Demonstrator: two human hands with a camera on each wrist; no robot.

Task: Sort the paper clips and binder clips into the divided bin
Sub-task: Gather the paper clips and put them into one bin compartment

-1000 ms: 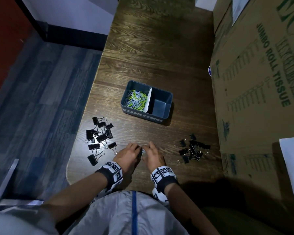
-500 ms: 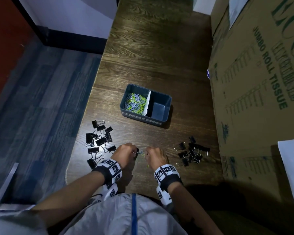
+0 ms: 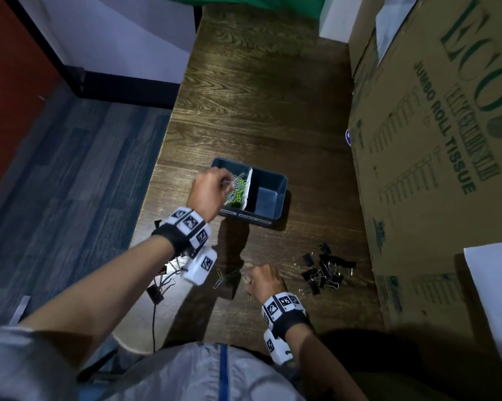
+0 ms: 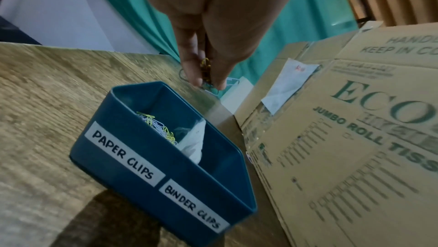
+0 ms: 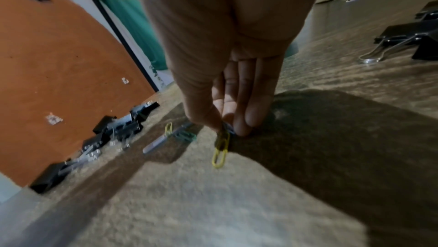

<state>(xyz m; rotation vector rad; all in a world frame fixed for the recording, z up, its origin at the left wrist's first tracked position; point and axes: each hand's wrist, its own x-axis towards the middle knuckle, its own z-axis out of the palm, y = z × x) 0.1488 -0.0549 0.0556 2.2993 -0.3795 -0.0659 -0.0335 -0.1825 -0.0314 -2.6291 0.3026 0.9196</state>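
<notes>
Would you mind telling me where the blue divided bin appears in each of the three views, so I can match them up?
Head: the blue divided bin sits at picture centre on the table, under the left hand.
Left wrist: it fills the lower centre, labels facing the camera, below the fingertips.
Right wrist: not in it.
Shared landmark: the cardboard box printed ECO JUMBO ROLL TISSUE stands right of the bin in head and left wrist.

Cardboard box (image 3: pixel 435 157) walls the table's (image 3: pixel 261 91) right, just beside the bin (image 3: pixel 275 180)

A: What hides the binder clips (image 3: pixel 162 280) at lower left in the head view?
B: The left hand (image 3: pixel 207 191) and its forearm cover most; the bin labels (image 3: pixel 245 217) are too small to read there.
</notes>
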